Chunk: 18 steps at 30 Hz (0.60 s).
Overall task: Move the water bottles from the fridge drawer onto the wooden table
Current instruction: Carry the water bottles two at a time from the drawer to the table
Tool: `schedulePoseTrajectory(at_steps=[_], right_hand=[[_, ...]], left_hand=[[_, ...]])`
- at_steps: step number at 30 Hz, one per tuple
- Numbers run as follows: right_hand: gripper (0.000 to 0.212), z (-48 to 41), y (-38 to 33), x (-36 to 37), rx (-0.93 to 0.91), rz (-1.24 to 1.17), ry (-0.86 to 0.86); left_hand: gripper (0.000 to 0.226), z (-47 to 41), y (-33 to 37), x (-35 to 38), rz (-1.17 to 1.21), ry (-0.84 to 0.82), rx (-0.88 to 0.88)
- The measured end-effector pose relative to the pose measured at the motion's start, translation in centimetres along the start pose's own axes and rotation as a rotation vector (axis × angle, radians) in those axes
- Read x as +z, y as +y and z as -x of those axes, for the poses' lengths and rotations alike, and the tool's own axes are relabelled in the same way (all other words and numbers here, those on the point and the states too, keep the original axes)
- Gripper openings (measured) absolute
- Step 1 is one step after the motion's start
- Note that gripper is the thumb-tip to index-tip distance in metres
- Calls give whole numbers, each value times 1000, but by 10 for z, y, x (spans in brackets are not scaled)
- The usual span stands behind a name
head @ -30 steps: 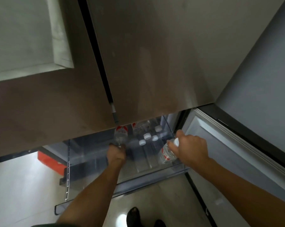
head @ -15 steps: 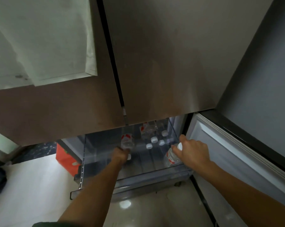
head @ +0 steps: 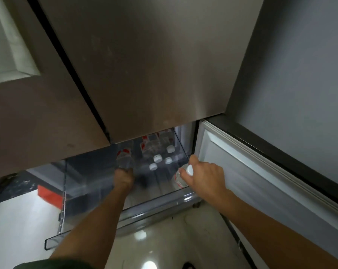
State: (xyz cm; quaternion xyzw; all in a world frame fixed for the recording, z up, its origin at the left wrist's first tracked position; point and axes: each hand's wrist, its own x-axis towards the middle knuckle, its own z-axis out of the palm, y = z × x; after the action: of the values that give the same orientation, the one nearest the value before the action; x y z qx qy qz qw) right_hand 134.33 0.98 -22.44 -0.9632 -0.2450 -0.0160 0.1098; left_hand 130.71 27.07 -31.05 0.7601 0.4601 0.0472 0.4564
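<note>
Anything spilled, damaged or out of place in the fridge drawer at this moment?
Nothing stands out. The clear drawer is pulled open, several capped bottles sit at its back right, and each hand holds one bottle: left hand, right hand. No spill or damage shows, though the image is blurred.

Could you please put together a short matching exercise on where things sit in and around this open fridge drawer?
Things:
1. left hand
2. right hand
3. loose white caps
4. orange box

Places or states:
A. on the floor, left of the drawer
B. grip on a bottle at the drawer's right front
C. standing bottles further back
D. holds a red-labelled bottle mid-drawer

Pairs: 1-D, 2-B, 3-C, 4-A
</note>
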Motion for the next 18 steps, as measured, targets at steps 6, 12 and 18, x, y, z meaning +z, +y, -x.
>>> schedulePoseTrajectory(at_steps=[6,12,18], right_hand=[[51,-3,0,-7,-40,-53,-44],[45,-5,-25,-36,-102,-78,48],[32,10,-87,-93,-275,-175,276]], left_hand=[[38,56,24,-56,-336,149,157],[24,93,21,-110,-360,206,306],[27,154,6,-177,-244,324,370]])
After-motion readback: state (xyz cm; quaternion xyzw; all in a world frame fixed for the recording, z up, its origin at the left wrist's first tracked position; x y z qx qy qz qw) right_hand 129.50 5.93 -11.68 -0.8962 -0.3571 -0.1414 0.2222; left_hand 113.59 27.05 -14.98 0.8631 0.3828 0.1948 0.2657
